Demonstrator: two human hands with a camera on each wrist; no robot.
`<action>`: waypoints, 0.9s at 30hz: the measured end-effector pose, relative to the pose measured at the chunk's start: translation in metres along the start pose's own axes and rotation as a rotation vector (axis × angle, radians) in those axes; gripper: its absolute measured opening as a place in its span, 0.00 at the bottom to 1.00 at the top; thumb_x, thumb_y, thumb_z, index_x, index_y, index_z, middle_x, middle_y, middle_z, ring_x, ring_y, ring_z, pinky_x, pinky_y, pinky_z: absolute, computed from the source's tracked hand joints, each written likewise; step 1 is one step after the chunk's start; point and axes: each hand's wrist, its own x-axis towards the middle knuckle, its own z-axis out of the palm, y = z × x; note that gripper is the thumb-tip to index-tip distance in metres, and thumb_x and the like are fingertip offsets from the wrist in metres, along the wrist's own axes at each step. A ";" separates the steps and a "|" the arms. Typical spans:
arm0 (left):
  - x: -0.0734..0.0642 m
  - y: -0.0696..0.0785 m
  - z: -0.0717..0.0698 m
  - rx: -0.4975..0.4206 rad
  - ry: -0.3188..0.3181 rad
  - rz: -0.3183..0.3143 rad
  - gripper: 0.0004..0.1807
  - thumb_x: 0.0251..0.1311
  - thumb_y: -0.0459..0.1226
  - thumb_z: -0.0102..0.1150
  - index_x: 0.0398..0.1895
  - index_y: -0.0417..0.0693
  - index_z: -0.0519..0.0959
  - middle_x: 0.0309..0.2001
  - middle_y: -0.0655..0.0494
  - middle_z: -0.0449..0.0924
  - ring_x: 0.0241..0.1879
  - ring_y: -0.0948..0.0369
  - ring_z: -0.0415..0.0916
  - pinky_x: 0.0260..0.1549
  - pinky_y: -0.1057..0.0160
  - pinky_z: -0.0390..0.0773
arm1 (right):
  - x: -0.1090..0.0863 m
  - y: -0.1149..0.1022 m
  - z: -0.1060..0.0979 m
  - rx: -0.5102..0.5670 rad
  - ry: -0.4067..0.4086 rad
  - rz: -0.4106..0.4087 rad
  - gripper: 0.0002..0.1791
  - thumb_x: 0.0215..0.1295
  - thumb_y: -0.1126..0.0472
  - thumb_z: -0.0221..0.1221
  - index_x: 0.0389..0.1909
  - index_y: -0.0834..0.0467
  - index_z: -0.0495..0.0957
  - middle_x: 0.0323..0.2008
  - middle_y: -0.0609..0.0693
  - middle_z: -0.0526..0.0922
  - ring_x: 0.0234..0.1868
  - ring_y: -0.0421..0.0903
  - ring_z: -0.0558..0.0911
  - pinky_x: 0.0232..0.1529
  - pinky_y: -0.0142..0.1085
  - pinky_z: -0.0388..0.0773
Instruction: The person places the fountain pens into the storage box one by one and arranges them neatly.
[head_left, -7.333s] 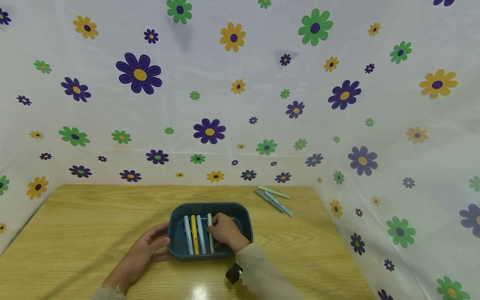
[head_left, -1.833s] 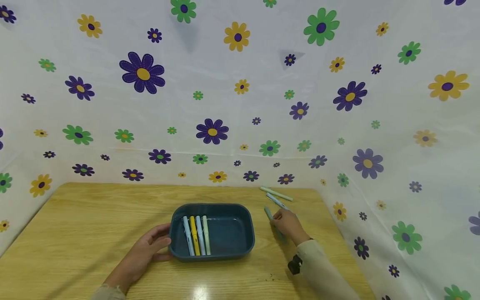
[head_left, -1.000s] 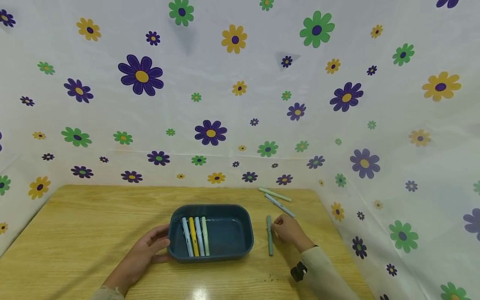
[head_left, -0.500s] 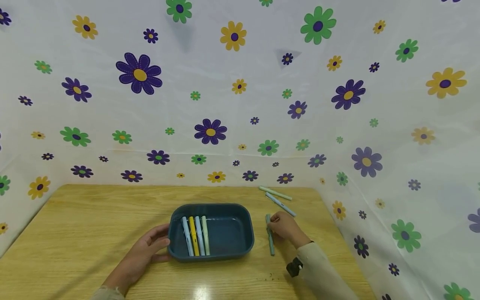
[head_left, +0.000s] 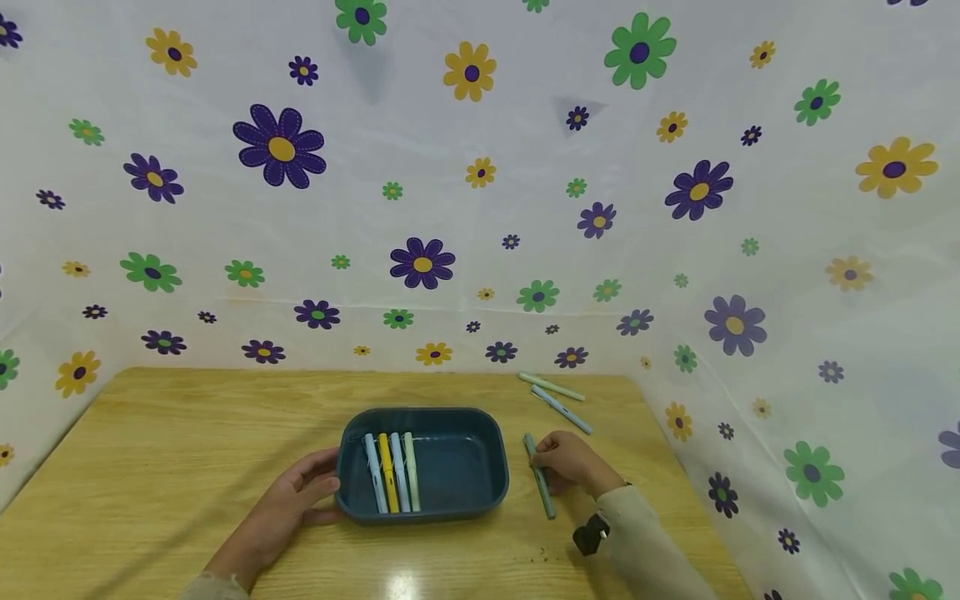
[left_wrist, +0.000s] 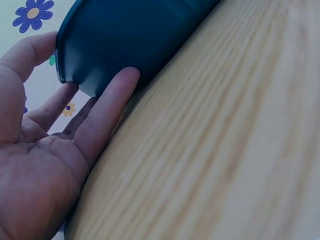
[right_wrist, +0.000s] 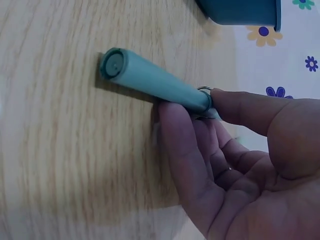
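A grey-green pen [head_left: 540, 479] lies slanted to the right of the dark blue box [head_left: 461, 518]. My right hand [head_left: 572, 460] pinches this pen near its upper end; the right wrist view shows the thumb on one side of the barrel [right_wrist: 160, 85] and fingers on the other, close over the table. My left hand [head_left: 288, 500] touches the box's left end, its fingers [left_wrist: 107, 107] fairly straight against the outer wall. Inside the box, side by side at the left, lie two light blue pens [head_left: 377, 475], a yellow pen [head_left: 387, 475] and a pale green pen [head_left: 412, 472].
Towards the table's back right lie another pale green pen [head_left: 551, 387] and another light blue pen [head_left: 561, 409]. A white curtain [head_left: 360, 208] with printed flowers rises behind and beside the wooden table [head_left: 210, 433]. Small dark specks [head_left: 542, 553] dot the tabletop near the front.
My right hand has left the box, where the pale green pen now lies. The grey-green pen has come forward from the back-right pens, and my hand, briefly beside it, now pinches and tilts it.
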 end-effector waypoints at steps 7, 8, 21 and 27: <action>-0.001 0.000 0.000 -0.004 -0.005 0.005 0.36 0.77 0.39 0.55 0.81 0.38 0.53 0.76 0.32 0.56 0.62 0.55 0.75 0.53 0.45 0.84 | 0.002 0.004 0.001 0.069 -0.003 0.013 0.08 0.70 0.64 0.65 0.43 0.62 0.78 0.32 0.52 0.80 0.23 0.44 0.78 0.26 0.37 0.86; -0.001 0.000 0.001 -0.004 -0.003 0.006 0.36 0.77 0.39 0.55 0.81 0.38 0.53 0.76 0.32 0.57 0.62 0.55 0.75 0.53 0.45 0.85 | 0.002 0.005 0.001 0.073 0.005 0.011 0.08 0.69 0.63 0.65 0.43 0.62 0.78 0.33 0.52 0.79 0.23 0.44 0.78 0.26 0.37 0.86; 0.000 0.000 0.001 0.006 0.002 -0.005 0.37 0.76 0.41 0.57 0.80 0.39 0.54 0.76 0.32 0.57 0.64 0.51 0.74 0.54 0.44 0.84 | -0.008 -0.004 0.004 -0.116 0.033 -0.091 0.16 0.64 0.67 0.67 0.50 0.65 0.77 0.41 0.58 0.79 0.32 0.50 0.83 0.30 0.44 0.86; 0.001 0.000 0.000 0.007 0.011 -0.013 0.38 0.76 0.42 0.58 0.81 0.39 0.55 0.76 0.33 0.57 0.65 0.49 0.73 0.53 0.45 0.85 | -0.011 -0.007 0.006 -0.123 0.022 -0.070 0.15 0.66 0.69 0.65 0.51 0.65 0.75 0.39 0.58 0.79 0.29 0.50 0.84 0.28 0.44 0.87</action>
